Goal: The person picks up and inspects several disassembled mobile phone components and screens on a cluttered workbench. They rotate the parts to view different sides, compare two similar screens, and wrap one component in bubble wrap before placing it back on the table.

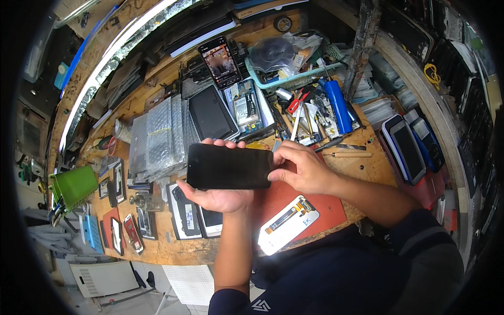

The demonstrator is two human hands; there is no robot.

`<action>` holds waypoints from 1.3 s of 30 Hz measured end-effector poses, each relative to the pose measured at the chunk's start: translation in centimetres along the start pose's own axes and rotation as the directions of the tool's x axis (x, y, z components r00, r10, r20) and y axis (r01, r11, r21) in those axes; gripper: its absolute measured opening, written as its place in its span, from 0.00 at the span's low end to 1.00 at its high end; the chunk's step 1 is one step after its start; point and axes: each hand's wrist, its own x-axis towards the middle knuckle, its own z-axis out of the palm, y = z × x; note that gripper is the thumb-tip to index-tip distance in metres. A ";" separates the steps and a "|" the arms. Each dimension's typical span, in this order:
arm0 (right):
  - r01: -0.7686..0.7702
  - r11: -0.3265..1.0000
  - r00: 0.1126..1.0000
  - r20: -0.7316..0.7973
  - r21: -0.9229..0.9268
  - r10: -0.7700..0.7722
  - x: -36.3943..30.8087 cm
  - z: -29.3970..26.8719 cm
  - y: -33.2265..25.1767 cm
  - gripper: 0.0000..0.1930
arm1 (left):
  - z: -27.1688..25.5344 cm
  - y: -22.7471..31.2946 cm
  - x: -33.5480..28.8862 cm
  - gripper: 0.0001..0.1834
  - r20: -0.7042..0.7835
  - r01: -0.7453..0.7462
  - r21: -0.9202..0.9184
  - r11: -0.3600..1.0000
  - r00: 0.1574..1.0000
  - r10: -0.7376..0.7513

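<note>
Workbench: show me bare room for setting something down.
Bare wood lies between the right forearm and the wooden stick; the red mat is bare right of the white panel. Crowded: back with tools, left with phones.

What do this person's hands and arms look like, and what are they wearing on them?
The left hand and right hand are ungloved; no ring or watch shows. The forearms are uncovered, with no cables. The left sleeve and right sleeve are dark navy, and the right has a greyer panel. A pale, angular emblem marks the dark clothing beside the left sleeve.
</note>
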 end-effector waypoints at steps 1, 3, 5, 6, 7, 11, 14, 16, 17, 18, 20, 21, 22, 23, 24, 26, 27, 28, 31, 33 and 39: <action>0.043 0.999 0.997 -0.067 0.016 -0.041 0.0 0.3 0.1 0.10 | -0.2 0.0 0.2 0.49 -0.021 -0.007 -0.014 1.000 1.000 0.007; -0.005 0.999 0.995 -0.097 0.051 0.010 0.1 0.2 0.4 0.09 | -0.6 0.0 0.5 0.48 -0.101 0.048 -0.004 0.999 0.994 -0.048; -0.028 0.997 0.990 -0.136 0.076 0.038 0.4 0.2 0.9 0.09 | -0.9 0.0 0.5 0.44 -0.117 0.095 -0.051 0.994 0.988 -0.101; -0.076 0.985 0.988 -0.119 0.156 0.095 0.4 0.1 1.1 0.09 | -1.0 0.0 0.4 0.43 -0.090 0.120 -0.076 0.990 0.988 -0.126; -0.143 0.963 0.982 -0.093 0.227 0.167 0.5 0.0 1.2 0.09 | -1.0 0.0 0.4 0.43 -0.057 0.149 -0.101 0.984 0.986 -0.156; -0.193 0.921 0.971 -0.066 0.338 0.228 0.4 -0.2 1.4 0.13 | -1.3 0.2 0.7 0.41 -0.034 0.146 -0.097 0.985 0.988 -0.150; -0.176 0.909 0.970 -0.092 0.378 0.227 0.3 -0.1 1.3 0.15 | -1.7 0.9 1.2 0.40 -0.056 0.112 -0.112 0.987 0.991 -0.118; -0.160 0.917 0.973 -0.097 0.366 0.209 0.2 -0.2 1.3 0.16 | -2.0 1.3 1.5 0.42 -0.204 0.100 -0.085 0.991 0.972 -0.115; -0.134 0.924 0.979 -0.095 0.359 0.179 0.2 -0.3 1.2 0.15 | -2.1 1.5 1.6 0.42 -0.205 0.101 -0.097 0.990 0.972 -0.119; -0.137 0.922 0.980 -0.083 0.361 0.178 0.1 -0.3 1.2 0.14 | -2.3 1.6 1.7 0.42 -0.205 0.098 -0.099 0.990 0.972 -0.117; -0.165 0.918 0.978 -0.057 0.360 0.198 0.0 -0.4 1.1 0.12 | -2.4 1.6 1.8 0.42 -0.207 0.096 -0.094 0.991 0.972 -0.113; -0.130 0.917 0.983 -0.069 0.376 0.168 -0.1 -0.3 1.0 0.11 | -2.4 1.6 1.8 0.42 -0.208 0.097 -0.085 0.992 0.972 -0.113; -0.116 0.915 0.984 -0.079 0.386 0.158 -0.2 -0.3 0.9 0.10 | -2.3 1.5 1.7 0.42 -0.213 0.098 -0.078 0.992 0.971 -0.112; -0.105 0.914 0.985 -0.082 0.391 0.149 -0.3 -0.3 0.8 0.10 | -2.3 1.4 1.7 0.42 -0.197 0.101 -0.079 0.992 0.974 -0.115; -0.110 0.911 0.986 -0.073 0.398 0.151 -0.3 -0.2 0.8 0.09 | -2.2 1.3 1.7 0.42 -0.209 0.107 -0.080 0.991 0.970 -0.121; -0.130 0.905 0.986 -0.041 0.406 0.160 -0.2 -0.1 0.7 0.09 | -2.1 1.2 1.6 0.42 -0.238 0.116 -0.080 0.990 0.962 -0.132; -0.130 0.901 0.988 -0.022 0.414 0.153 -0.2 0.0 0.7 0.09 | -2.0 1.1 1.5 0.42 -0.243 0.122 -0.070 0.990 0.961 -0.135; -0.136 0.896 0.989 -0.001 0.423 0.150 -0.3 0.1 0.6 0.09 | -1.9 1.0 1.4 0.42 -0.241 0.128 -0.069 0.989 0.960 -0.141; -0.134 0.892 0.991 0.041 0.431 0.128 -0.3 0.2 0.6 0.10 | -2.0 0.8 1.1 0.42 -0.190 0.148 -0.089 0.985 0.968 -0.163; -0.123 0.902 0.992 0.056 0.414 0.110 -0.4 0.3 0.6 0.11 | -2.1 0.7 1.0 0.41 -0.108 0.169 -0.133 0.977 0.977 -0.183; -0.116 0.916 0.993 0.073 0.384 0.095 -0.7 0.6 0.6 0.14 | -2.5 0.3 0.7 0.41 -0.130 0.197 -0.136 0.971 0.968 -0.214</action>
